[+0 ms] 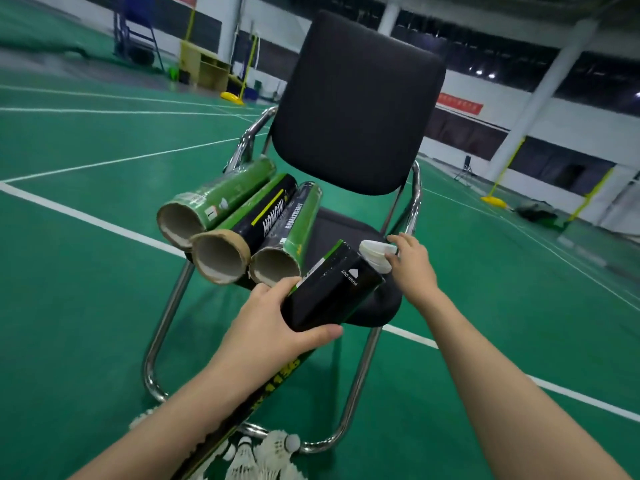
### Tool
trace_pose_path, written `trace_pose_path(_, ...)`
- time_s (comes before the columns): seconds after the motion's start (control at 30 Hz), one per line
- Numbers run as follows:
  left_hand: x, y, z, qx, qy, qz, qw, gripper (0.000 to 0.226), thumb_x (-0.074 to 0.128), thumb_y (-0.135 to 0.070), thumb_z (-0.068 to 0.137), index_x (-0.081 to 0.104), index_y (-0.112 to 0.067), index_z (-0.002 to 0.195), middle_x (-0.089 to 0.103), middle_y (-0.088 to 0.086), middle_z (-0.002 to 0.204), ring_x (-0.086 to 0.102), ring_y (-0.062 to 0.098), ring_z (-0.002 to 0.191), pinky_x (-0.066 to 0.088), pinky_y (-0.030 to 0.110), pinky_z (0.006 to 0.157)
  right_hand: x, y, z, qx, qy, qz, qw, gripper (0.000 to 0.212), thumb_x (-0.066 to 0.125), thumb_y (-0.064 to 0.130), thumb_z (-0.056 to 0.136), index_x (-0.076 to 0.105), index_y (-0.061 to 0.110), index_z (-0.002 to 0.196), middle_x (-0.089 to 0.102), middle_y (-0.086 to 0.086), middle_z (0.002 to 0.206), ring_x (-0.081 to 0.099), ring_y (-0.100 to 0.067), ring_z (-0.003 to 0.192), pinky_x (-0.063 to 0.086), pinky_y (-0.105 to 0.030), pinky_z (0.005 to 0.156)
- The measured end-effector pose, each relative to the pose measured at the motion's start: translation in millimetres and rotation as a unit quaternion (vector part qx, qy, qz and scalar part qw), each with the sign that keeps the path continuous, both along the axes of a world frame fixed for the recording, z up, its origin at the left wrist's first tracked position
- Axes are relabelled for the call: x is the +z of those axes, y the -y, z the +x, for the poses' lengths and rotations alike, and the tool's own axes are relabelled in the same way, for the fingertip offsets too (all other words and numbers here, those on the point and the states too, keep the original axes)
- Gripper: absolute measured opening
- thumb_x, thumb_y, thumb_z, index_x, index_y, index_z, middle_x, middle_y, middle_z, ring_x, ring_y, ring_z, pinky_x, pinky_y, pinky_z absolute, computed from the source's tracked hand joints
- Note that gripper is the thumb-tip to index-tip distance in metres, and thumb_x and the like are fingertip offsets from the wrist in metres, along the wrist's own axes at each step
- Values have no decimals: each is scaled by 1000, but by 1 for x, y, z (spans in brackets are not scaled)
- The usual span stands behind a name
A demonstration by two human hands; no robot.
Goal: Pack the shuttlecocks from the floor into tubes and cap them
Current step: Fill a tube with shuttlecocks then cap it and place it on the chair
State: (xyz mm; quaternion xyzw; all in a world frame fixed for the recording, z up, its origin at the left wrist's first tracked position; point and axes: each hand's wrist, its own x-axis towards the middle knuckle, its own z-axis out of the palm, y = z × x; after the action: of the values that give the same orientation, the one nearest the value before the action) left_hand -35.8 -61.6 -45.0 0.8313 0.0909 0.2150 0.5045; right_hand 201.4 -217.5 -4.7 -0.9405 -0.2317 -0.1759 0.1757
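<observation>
shuttlecocks [266,455] lie in a white heap on the green court floor [86,306] at the foot of a black office chair [356,105], between its chrome legs at the bottom edge of the view. above them a black tube [329,289], printed "push out" with an arrow, is held slanted over the front edge of the chair seat. the left hand [273,327] grips its lower part, fingers curled around the far side and thumb lying across the near side. at the tube's upper end, the right hand [412,261] pinches a white cap [375,254] with its fingers, the cap touching or just at the tube's mouth; whether it is fully seated cannot be told. a second long black tube with yellow lettering [263,396] runs under the left forearm down toward the shuttlecocks. three open tubes lie side by side on the left side of the seat, their cardboard mouths jutting over the front edge toward the camera: a green tube [221,199] nearest the left armrest, a black and green tube marked "hanghu" [263,216] in the middle, and a third green-ended tube [294,230] on the inside, all touching. white court lines [90,216] cross the floor behind the chair, and yellow net posts [247,64] stand far back by the wall.
</observation>
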Motion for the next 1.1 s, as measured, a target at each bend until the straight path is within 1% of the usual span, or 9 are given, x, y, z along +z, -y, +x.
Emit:
trace_pose_path(0.17,-10,4,10,-17,1,-34,999,62,74,-60,58,52,-45,113,51,-9,104,52,0,94,39,9,73,-6,-7,5,-14,24,26,999,23,45,15,96,59,5,111,44,-9,133,37,-26,122,35,-32,84)
trace_pose_path(0.3,-15,1,12,-17,0,-54,998,63,73,-68,52,57,-43,107,58,-6,104,57,5,95,48,24,82,7,-13,-4,-6,40,103,994,15,53,12,92,63,1,95,49,-11,127,42,-29,120,32,-30,91)
trace_pose_path(0.43,-22,0,5,-28,-5,-74,997,65,65,-74,44,57,-46,103,61,-6,102,59,5,94,50,29,86,22,-12,-56,61,1,178,982,9,56,15,90,62,9,88,42,-5,140,35,-18,132,22,-22,102)
trace_pose_path(0.57,-27,0,-7,-31,-12,-86,996,63,67,-73,46,55,-47,102,62,-6,102,60,4,93,51,27,82,24,3,-136,181,-89,258,945,19,59,18,88,57,28,72,45,14,135,42,1,125,34,-27,101)
trace_pose_path(0.63,-29,3,-14,-36,-19,-78,996,54,73,-68,51,54,-48,98,61,-7,102,59,3,92,50,24,80,22,10,-161,217,-136,285,924,22,57,17,90,54,29,72,47,19,134,45,4,121,38,-24,98)
trace_pose_path(0.73,-32,10,-27,-43,-26,-51,997,48,76,-60,57,50,-52,97,57,-10,103,56,1,96,45,17,80,12,12,-178,235,-190,286,909,20,56,19,91,52,28,73,46,18,136,47,-1,123,40,-25,98)
trace_pose_path(0.83,-36,15,-40,-54,-37,-37,997,46,76,-54,60,47,-54,96,53,-11,104,51,-5,95,38,9,75,-2,13,-188,236,-219,274,906,10,53,31,85,51,30,75,48,16,134,44,2,124,39,-29,101)
trace_pose_path(0.93,-45,15,-53,-63,-58,-28,996,47,76,-52,61,45,-56,95,51,-14,104,50,-7,93,36,8,72,-19,19,-200,241,-243,290,894,7,50,29,84,49,24,80,51,12,133,45,4,122,39,-30,101)
trace_pose_path(1.1,-66,18,-65,-67,-87,-16,994,48,77,-52,59,44,-57,93,50,-15,104,49,-11,88,36,6,69,-47,25,-223,239,-255,261,900,5,47,33,88,48,33,83,45,16,138,38,7,127,33,-38,108)
